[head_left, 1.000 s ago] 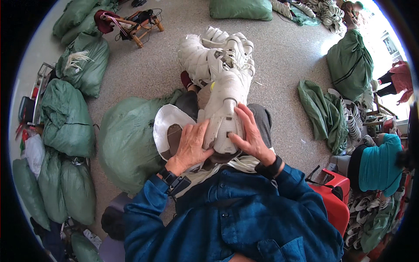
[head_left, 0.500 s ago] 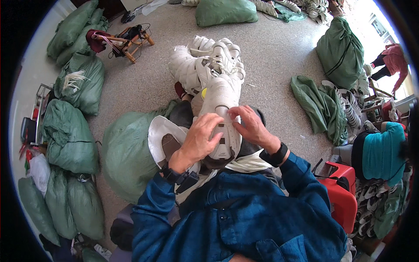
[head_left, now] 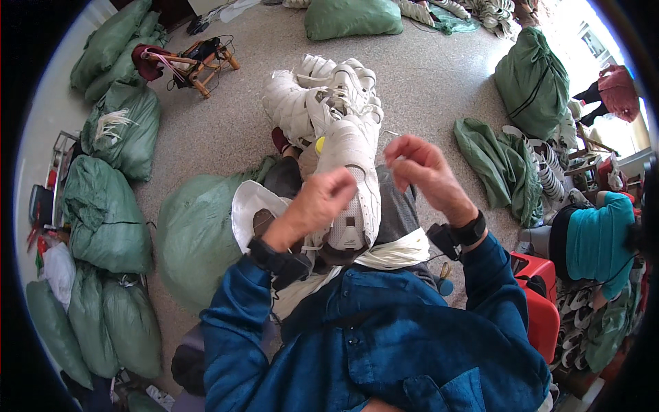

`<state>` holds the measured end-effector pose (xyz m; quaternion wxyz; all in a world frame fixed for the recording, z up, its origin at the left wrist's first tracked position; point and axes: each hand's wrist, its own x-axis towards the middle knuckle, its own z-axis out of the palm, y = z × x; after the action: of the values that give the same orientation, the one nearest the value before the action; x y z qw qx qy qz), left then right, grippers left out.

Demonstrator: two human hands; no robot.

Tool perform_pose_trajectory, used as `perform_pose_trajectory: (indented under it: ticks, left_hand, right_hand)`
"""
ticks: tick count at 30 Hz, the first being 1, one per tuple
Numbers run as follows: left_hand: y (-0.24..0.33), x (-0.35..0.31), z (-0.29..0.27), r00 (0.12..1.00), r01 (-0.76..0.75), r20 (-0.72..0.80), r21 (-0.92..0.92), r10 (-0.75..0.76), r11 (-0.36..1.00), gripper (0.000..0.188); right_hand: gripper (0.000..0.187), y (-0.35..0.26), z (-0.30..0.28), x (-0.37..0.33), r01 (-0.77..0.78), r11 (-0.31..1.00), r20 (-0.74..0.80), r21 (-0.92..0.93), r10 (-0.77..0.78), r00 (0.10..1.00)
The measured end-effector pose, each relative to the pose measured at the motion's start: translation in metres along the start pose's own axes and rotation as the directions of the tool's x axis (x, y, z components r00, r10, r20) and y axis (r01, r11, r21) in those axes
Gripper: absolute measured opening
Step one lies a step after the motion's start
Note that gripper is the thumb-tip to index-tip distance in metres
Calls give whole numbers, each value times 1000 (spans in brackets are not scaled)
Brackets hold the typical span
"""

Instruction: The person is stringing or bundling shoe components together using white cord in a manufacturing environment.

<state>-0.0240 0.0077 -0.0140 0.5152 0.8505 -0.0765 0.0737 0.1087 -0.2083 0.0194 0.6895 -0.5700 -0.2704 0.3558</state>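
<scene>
A white shoe upper (head_left: 357, 230) lies lengthwise over my lap, at the near end of a stack of nested white shoe uppers (head_left: 285, 106). Over its left side is my left hand (head_left: 312, 209), fingers curled and pinched together near the upper's middle. My right hand (head_left: 432, 175) is raised to the right, apart from the upper, with thumb and fingers closed together. Whatever either hand holds is too thin or hidden to make out. A bundle of white laces (head_left: 395, 250) lies across my lap. Left of the upper is an open white bag (head_left: 240, 213) with something brown inside.
Green sacks stand along the left wall, and a large green sack (head_left: 192, 237) is beside my left leg. A small wooden stool (head_left: 202, 72) stands far left. At right are a red plastic chair (head_left: 542, 309), a person in a teal top (head_left: 597, 237) and more shoe uppers.
My right hand has moved away from the upper, to the right and slightly forward. My left hand's fingers have drawn together and it has shifted a little left.
</scene>
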Motion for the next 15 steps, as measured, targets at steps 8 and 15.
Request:
perform_pose_trajectory:
  ticks: [8,15]
  left_hand:
    - [10,24,-33,995,-62,-69,205,78,977,7]
    - [-10,44,-26,981,-112,-117,297,152,948,11]
  right_hand:
    - [33,75,-9,-4,280,491,92,-825,-372,924]
    - [29,87,-6,5,37,826,-111,-562,-120,987]
